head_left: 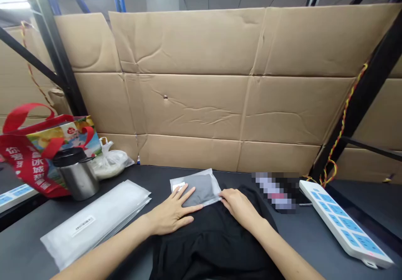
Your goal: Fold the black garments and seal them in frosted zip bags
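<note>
A small frosted plastic bag point(204, 187) with a dark item inside and a white label lies at the far edge of a black garment point(216, 242). My left hand point(176, 211) rests with fingers spread on the bag's lower left part and on the black cloth. At the bag's right corner, the fingers of my right hand point(237, 204) are pinched together on its edge. To the left lies a stack of long frosted plastic bags point(100, 221), the top one with a barcode label.
A red bag point(31, 158), a steel cup point(78, 179) and a knotted plastic bag point(111, 162) stand at the left. A white power strip point(345, 221) and a pixelated object point(278, 192) lie at the right. A cardboard wall point(194, 108) closes the back.
</note>
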Motion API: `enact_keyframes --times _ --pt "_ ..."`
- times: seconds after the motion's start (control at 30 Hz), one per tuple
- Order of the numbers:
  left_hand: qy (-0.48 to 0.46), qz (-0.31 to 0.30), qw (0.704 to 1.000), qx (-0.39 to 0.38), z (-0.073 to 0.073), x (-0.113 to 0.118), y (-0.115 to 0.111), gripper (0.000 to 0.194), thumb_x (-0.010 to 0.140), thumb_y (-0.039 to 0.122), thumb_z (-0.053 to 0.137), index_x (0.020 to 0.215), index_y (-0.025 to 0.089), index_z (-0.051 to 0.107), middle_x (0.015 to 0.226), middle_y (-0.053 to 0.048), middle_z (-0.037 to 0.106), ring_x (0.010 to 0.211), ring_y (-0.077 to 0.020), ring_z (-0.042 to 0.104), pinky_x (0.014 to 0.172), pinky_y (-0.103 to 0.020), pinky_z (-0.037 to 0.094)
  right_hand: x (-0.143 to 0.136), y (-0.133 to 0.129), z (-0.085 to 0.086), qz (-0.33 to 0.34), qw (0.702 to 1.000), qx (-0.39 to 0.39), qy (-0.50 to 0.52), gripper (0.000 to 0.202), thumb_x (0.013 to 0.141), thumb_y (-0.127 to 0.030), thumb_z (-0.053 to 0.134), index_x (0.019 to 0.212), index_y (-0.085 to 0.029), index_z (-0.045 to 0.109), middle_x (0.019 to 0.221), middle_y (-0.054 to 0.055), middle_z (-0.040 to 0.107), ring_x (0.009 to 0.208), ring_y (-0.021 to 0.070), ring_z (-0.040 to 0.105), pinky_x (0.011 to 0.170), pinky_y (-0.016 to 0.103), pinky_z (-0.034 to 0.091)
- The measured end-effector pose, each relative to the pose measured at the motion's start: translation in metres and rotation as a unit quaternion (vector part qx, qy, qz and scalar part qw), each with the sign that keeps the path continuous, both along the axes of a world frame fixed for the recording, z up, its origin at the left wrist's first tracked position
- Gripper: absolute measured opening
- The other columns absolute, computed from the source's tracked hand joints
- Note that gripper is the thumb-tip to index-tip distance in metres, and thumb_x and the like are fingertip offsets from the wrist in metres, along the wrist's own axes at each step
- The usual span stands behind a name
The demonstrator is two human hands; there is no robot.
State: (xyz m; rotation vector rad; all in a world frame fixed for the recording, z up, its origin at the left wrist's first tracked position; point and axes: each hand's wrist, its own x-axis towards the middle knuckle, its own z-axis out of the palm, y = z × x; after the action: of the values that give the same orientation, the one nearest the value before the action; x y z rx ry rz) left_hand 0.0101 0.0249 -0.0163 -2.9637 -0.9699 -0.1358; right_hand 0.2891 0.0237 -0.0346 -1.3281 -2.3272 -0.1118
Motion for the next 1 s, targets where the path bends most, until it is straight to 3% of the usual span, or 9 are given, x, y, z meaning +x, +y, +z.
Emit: enact_keyframes --times 0.1,0.17,0.23,0.3,0.4,0.53,0.67,0.9,1.0 --pt "-0.036 0.025 0.999 0.003 0.005 0.006 -0.003 0.038 0.099 0.042 0.036 0.136 0.041 0.045 0.155 -0.001 0.024 0.141 -0.0349 0.016 0.111 -0.057 0.019 -0.002 0.001 -0.002 0.001 1.0 0.025 -0.004 0.024 0.091 -0.009 0.044 0.084 -0.019 0.064 0.078 0.004 0.066 0.072 0.019 0.061 0.069 0.029 0.042" --pt "-0.063 0.052 0.996 0.04 0.007 0.022 -0.005 0.031 0.099 0.034 0.039 0.124 0.032 0.057 0.143 -0.004 0.043 0.135 -0.0307 0.033 0.108 -0.051 0.029 -0.002 0.0 -0.003 0.002 0.999 0.046 0.0 0.024 0.094 -0.011 0.041 0.089 -0.019 0.063 0.082 0.004 0.065 0.075 0.0191 0.059 0.07 0.03 0.041" --pt "-0.065 0.071 0.991 0.09 0.008 0.047 -0.005 0.023 0.097 0.027 0.044 0.112 0.023 0.06 0.122 -0.007 0.058 0.116 -0.0258 0.051 0.097 -0.041 0.042 -0.002 -0.001 -0.005 0.001 0.998 0.066 0.005 0.023 0.096 -0.013 0.038 0.096 -0.019 0.06 0.087 0.005 0.064 0.081 0.0199 0.058 0.073 0.031 0.042" --pt "-0.051 0.079 0.988 0.125 0.008 0.074 -0.001 0.017 0.095 0.023 0.045 0.104 0.017 0.058 0.104 -0.009 0.061 0.097 -0.024 0.057 0.083 -0.037 0.048 -0.001 0.0 -0.007 0.0 0.997 0.082 0.006 0.022 0.097 -0.015 0.036 0.098 -0.019 0.058 0.089 0.006 0.062 0.082 0.0206 0.057 0.075 0.032 0.042" --pt "-0.03 0.063 0.987 0.143 0.002 0.106 0.011 0.016 0.095 0.017 0.04 0.097 0.015 0.056 0.092 -0.009 0.06 0.086 -0.0241 0.059 0.073 -0.035 0.049 0.0 0.001 -0.011 -0.006 0.996 0.094 0.003 0.022 0.096 -0.014 0.036 0.092 -0.018 0.057 0.084 0.006 0.06 0.078 0.0208 0.056 0.071 0.032 0.043" --pt "0.002 0.016 0.988 0.153 -0.006 0.117 0.02 0.015 0.095 0.014 0.04 0.099 0.017 0.055 0.093 -0.007 0.06 0.079 -0.0205 0.059 0.065 -0.03 0.048 0.002 0.002 -0.014 -0.016 0.995 0.099 0.005 0.024 0.095 -0.011 0.034 0.087 -0.018 0.055 0.079 0.005 0.059 0.075 0.0201 0.057 0.069 0.031 0.044" --pt "0.028 -0.001 0.986 0.164 -0.005 0.09 0.014 0.009 0.093 0.018 0.045 0.097 0.018 0.054 0.093 -0.007 0.058 0.078 -0.0204 0.058 0.063 -0.03 0.047 0.003 0.0 -0.015 -0.025 0.995 0.094 0.014 0.02 0.095 -0.012 0.036 0.086 -0.019 0.052 0.077 0.004 0.058 0.072 0.0189 0.056 0.068 0.03 0.044" --pt "0.065 0.039 0.982 0.175 0.0 -0.02 -0.018 0.013 0.09 0.009 0.044 0.09 0.018 0.054 0.087 -0.005 0.058 0.074 -0.0194 0.056 0.065 -0.031 0.043 0.001 -0.002 -0.013 -0.02 0.996 0.087 0.012 0.021 0.094 -0.011 0.035 0.081 -0.02 0.049 0.074 0.002 0.055 0.068 0.018 0.052 0.065 0.029 0.04" --pt "0.062 0.085 0.981 0.161 0.003 -0.035 -0.029 0.018 0.09 0.011 0.041 0.085 0.019 0.056 0.084 -0.005 0.059 0.073 -0.0198 0.055 0.066 -0.032 0.042 -0.001 -0.002 -0.013 -0.012 0.996 0.084 0.008 0.022 0.094 -0.011 0.035 0.08 -0.021 0.048 0.074 0.002 0.055 0.068 0.0179 0.052 0.064 0.029 0.04"
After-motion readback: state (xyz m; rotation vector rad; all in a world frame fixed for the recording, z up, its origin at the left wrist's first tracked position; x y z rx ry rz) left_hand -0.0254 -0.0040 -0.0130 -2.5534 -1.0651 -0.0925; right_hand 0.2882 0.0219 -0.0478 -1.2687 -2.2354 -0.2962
